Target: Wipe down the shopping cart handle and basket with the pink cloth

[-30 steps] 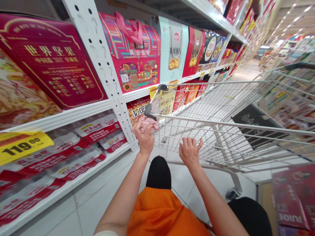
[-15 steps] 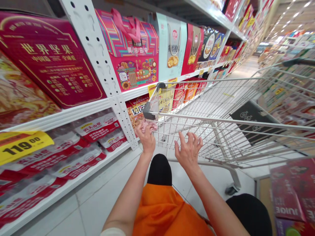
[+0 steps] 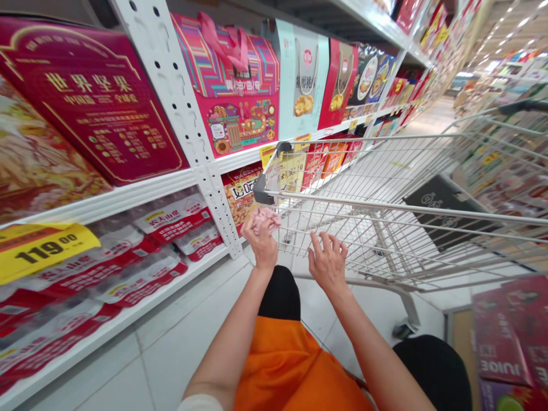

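My left hand is closed round a crumpled pink cloth, held against the near corner of a wire shopping cart. The cloth sits just under the cart's grey corner bumper. My right hand has its fingers spread and rests against the cart's side wires, holding nothing. Below my arms I see an orange garment and black trouser legs.
A white shelf unit runs along the left with red gift boxes, a pink handled box and bagged goods below a yellow 119.00 price tag. A black sign lies in the cart. Red juice cartons stand at the lower right. The aisle continues ahead.
My left hand with the cloth stays at the cart's corner, shifting slightly. My right hand lifted off the wires with fingers spread, then settled back against them a little to the left.
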`<control>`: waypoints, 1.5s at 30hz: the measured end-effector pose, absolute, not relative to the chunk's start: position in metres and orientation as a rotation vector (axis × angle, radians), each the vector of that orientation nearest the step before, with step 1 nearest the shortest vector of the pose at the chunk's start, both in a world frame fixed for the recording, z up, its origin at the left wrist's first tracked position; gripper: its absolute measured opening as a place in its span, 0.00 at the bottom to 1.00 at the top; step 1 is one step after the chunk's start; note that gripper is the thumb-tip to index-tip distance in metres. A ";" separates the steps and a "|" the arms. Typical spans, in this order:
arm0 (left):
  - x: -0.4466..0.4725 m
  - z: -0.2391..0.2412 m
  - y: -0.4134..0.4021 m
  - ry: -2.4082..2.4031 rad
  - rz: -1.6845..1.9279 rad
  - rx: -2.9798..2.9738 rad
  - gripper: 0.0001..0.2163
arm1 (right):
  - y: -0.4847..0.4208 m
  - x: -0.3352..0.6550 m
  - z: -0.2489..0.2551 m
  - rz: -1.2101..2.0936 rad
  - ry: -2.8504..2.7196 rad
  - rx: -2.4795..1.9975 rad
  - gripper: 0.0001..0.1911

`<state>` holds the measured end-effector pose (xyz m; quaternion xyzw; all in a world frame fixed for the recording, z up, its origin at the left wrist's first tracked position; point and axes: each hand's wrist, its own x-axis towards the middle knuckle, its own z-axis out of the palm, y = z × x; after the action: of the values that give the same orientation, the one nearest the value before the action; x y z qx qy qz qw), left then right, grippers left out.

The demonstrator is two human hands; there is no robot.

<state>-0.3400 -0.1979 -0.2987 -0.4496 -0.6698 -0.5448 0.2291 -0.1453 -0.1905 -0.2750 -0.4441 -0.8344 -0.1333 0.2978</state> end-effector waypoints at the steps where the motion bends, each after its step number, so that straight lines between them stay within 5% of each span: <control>1: -0.336 -0.299 -0.195 -1.855 -1.497 -1.247 0.13 | -0.191 -0.146 -0.277 -0.356 -2.207 -1.179 0.23; 10: -0.290 -0.337 -0.197 -1.734 -1.440 -1.464 0.14 | -0.188 -0.140 -0.282 -0.361 -2.188 -1.147 0.26; 16: -0.340 -0.313 -0.192 -2.081 -1.634 -0.794 0.17 | -0.189 -0.138 -0.283 -0.365 -2.184 -1.111 0.26; 32: -0.250 -0.276 -0.222 -1.855 -1.977 -0.774 0.14 | -0.197 -0.131 -0.296 -0.359 -2.006 -1.126 0.19; 45: -0.248 -0.300 -0.227 -1.698 -1.516 -1.224 0.12 | -0.200 -0.117 -0.301 -0.308 -2.056 -1.089 0.23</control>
<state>-0.2481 -0.2269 -0.3003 -0.4553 -0.6317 -0.5639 0.2749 -0.1174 -0.1998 -0.3012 -0.4279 -0.8078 -0.1208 0.3869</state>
